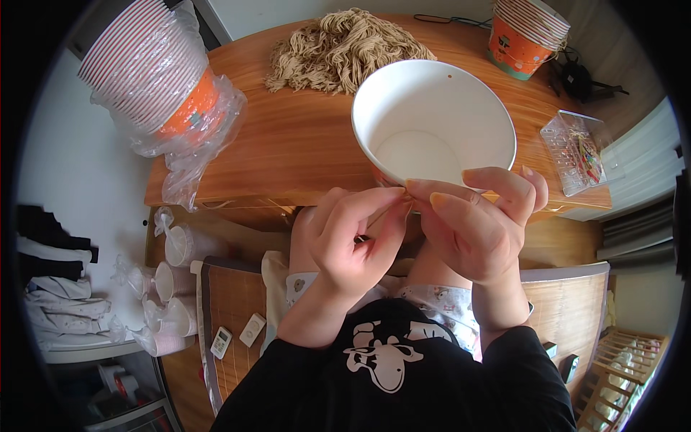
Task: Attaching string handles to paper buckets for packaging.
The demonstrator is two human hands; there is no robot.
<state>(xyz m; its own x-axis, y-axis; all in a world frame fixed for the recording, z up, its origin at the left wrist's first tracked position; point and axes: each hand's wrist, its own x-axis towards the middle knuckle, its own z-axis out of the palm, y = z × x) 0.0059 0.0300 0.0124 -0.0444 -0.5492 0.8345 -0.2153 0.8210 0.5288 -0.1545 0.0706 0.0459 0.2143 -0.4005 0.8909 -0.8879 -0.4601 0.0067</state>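
Observation:
A white paper bucket (432,115) with an orange printed outside is tilted toward me, its empty inside showing. My right hand (479,223) grips its near rim with thumb and fingers. My left hand (349,241) pinches a thin tan string (381,212) just below that rim, fingertips touching those of the right hand. A small hole shows near the bucket's far rim.
A pile of tan strings (342,47) lies on the wooden table (288,144). A bagged stack of buckets (155,72) lies at the left, another stack (525,29) at the back right. A clear plastic box (576,151) sits at the right. Bagged cups (169,288) lie on the floor.

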